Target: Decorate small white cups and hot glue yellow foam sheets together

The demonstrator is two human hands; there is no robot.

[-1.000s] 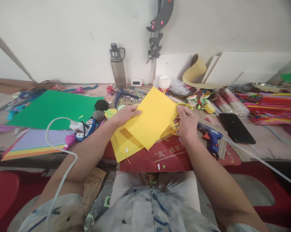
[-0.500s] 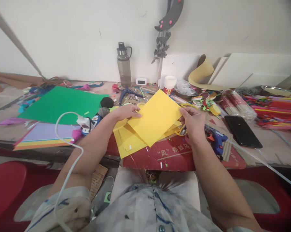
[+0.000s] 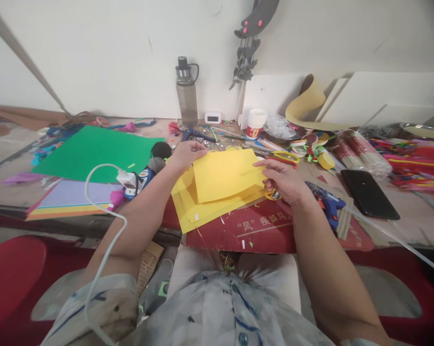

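Note:
A yellow sheet of paper (image 3: 227, 173) is raised at an angle above other yellow sheets (image 3: 188, 211) stacked on a red board (image 3: 253, 233). My left hand (image 3: 188, 154) is closed on the upper left corner of the raised sheet; its thumb is hidden. At the sheet's right edge is my right hand (image 3: 279, 179), with its index finger stretched out and apart from the thumb. Whether its fingertips touch the paper is hard to tell. Yellow-handled scissors (image 3: 287, 156) lie just behind that hand, and a blue glue gun (image 3: 328, 204) to its right.
A green sheet (image 3: 101, 151) and coloured papers (image 3: 72, 197) lie on the left. A white cable (image 3: 110, 245) hangs across my left arm. Behind are a water bottle (image 3: 187, 98) and a paper cup (image 3: 255, 122). A black phone (image 3: 370, 194) lies on the right.
The raised yellow sheet has turned from a diamond-like slant to nearly level and sits lower over the stack. My right hand's fingers have loosened from its right corner; my left still holds it.

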